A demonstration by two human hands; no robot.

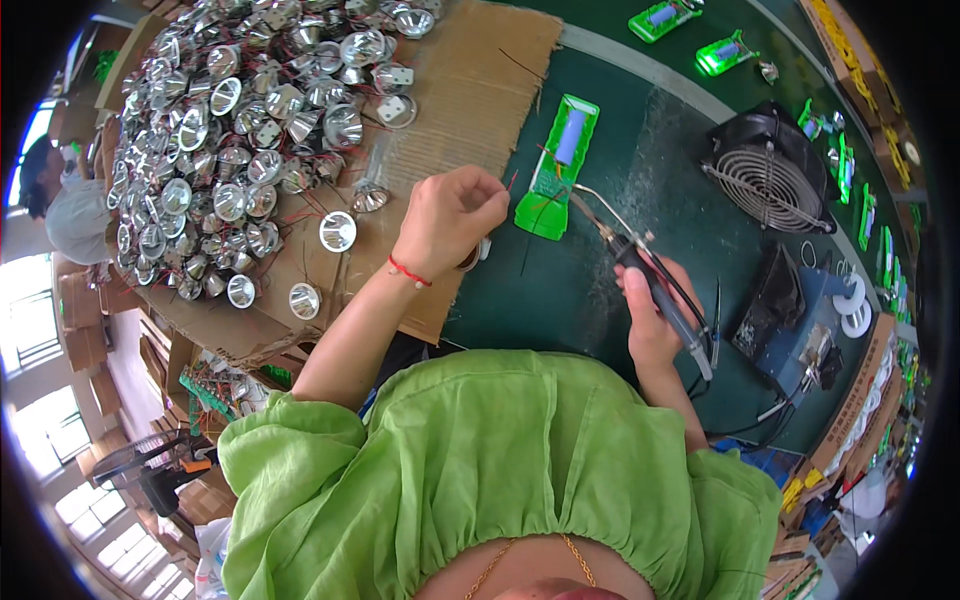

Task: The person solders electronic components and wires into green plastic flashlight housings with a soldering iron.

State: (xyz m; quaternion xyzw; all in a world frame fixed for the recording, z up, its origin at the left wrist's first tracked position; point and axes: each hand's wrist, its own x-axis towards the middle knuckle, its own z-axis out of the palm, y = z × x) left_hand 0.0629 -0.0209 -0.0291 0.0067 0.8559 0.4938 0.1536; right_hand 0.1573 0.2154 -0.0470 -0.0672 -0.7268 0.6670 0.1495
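Your left hand (447,215) pinches a thin red wire (512,182) beside the light, brittle green plastic circuit tray (557,165) on the table; right hand (652,315) fist-grips the black-handled soldering iron (640,265); hold the handle, never the tip

A dark green desk (610,290) is carrying a cardboard sheet (455,110) heaped with silver reflector cups (230,130), a green circuit tray (557,165), a black fan (770,170) and a blue stand (815,330).
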